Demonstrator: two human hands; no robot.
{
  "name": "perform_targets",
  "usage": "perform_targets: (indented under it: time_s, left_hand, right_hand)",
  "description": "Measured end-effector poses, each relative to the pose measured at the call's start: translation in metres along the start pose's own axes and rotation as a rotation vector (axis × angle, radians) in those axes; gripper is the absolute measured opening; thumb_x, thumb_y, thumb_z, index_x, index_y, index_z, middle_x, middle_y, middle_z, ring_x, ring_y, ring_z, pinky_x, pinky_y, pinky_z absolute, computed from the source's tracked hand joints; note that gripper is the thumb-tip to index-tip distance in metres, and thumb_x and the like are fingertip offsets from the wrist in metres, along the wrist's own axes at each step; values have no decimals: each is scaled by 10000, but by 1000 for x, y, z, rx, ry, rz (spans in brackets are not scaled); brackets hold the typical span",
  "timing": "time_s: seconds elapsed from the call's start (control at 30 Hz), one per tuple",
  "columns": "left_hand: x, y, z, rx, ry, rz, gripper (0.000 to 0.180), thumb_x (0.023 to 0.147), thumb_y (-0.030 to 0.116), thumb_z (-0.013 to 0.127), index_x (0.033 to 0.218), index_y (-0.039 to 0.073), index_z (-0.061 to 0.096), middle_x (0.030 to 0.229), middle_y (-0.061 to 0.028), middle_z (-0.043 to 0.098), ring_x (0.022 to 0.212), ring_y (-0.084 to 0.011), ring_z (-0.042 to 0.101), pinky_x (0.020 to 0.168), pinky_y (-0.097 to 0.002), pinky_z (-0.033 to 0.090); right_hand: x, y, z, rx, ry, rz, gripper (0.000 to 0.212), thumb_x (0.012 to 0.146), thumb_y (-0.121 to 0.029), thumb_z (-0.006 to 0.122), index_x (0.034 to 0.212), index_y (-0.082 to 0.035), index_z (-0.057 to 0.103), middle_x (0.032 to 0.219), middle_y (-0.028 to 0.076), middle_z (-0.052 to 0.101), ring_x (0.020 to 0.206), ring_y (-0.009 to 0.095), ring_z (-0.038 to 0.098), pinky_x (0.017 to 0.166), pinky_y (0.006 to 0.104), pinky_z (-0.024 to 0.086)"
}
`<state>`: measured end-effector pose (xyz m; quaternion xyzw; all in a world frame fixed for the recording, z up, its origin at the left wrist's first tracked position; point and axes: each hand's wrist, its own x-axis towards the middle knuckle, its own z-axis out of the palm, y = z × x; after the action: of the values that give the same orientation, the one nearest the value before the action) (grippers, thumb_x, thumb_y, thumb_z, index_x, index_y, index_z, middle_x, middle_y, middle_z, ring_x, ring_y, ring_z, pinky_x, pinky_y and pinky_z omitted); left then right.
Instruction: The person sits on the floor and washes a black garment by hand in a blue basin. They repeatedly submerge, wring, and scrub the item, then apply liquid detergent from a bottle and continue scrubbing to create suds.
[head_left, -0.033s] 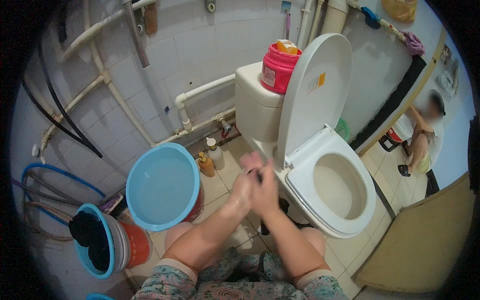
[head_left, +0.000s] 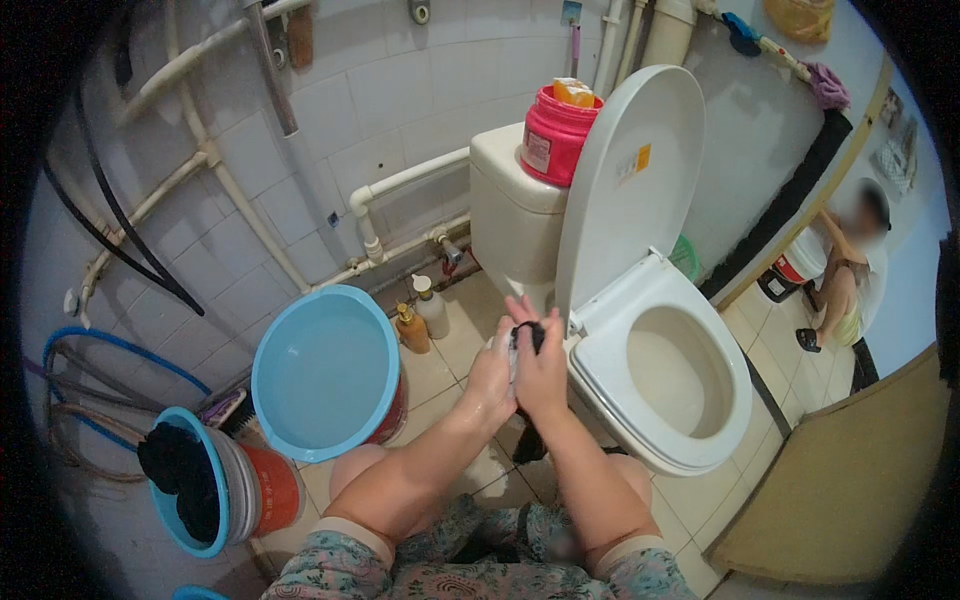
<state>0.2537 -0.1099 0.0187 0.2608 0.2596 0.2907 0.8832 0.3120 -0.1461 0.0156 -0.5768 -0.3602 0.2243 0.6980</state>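
Note:
A wet-looking black cloth [head_left: 528, 336] is pressed between my two hands in front of the toilet. My left hand [head_left: 488, 372] grips it from the left, with a whitish, suds-like patch by the palm. On the other side my right hand [head_left: 543, 372] presses against it, slightly blurred, its fingers pointing up and away. Dark cloth [head_left: 530, 443] also shows lower down between my forearms; whether it is the same piece I cannot tell. More black cloth [head_left: 182, 475] is heaped in a bucket [head_left: 222, 495] with a blue rim at the left.
A blue basin [head_left: 327, 373] of water stands left, by two pump bottles [head_left: 430, 308]. At the right is a toilet [head_left: 735, 420] with raised lid [head_left: 640, 170]; a pink tub [head_left: 560, 135] sits on its tank. Another person [head_left: 850, 265] squats beyond the doorway beside a curtain [head_left: 850, 480].
My hands were blurred and crossed over each other; now they lie side by side, palms facing, and more of the black cloth shows between them.

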Motion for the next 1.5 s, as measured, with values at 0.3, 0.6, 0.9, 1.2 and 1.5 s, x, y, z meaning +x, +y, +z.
perform_targets:
  time_s: [0.3, 0.6, 0.9, 1.2, 1.5]
  left_hand:
    - [9, -14, -20, -153, -27, 102, 412, 912, 353, 396, 1226, 87, 418, 1228, -70, 456, 1111, -182, 445, 908, -336, 378]
    - [-19, -1, -11, 2, -225, 185, 402, 914, 372, 406, 1188, 81, 452, 1154, -62, 518, 1046, -174, 502, 911, -313, 397]
    - [15, 43, -16, 42, 173, -65, 489, 847, 531, 469, 976, 65, 544, 944, -85, 600, 885, -241, 573, 822, -411, 447]
    - [25, 41, -33, 453, 29, 144, 398, 886, 380, 507, 1098, 44, 509, 985, -52, 567, 886, -178, 542, 785, -344, 443]
    - [5, -11, -17, 53, 100, 110, 309, 924, 296, 405, 1162, 106, 456, 1113, -19, 507, 1046, -140, 482, 913, -289, 375]
  right_hand:
    - [-13, 10, 8, -645, -173, -455, 360, 924, -159, 298, 1246, -41, 407, 1305, 143, 421, 1272, 344, 293, 1066, 455, 151]
    - [-2, 11, -9, -511, -129, -357, 370, 933, -128, 277, 1255, 12, 392, 1222, 174, 500, 1203, 319, 401, 1039, 365, 223]
    - [-11, 39, -34, 70, -121, 232, 297, 922, -275, 466, 967, 5, 556, 878, 17, 557, 793, 91, 479, 721, 225, 395]
    - [-2, 18, -32, -106, 95, -187, 99, 808, 3, 545, 907, -5, 545, 967, 54, 541, 902, 147, 504, 820, 256, 398]
    - [-9, 10, 0, -441, -73, -241, 452, 868, -79, 381, 1316, -35, 342, 1395, 178, 277, 1314, 336, 192, 1076, 419, 112]
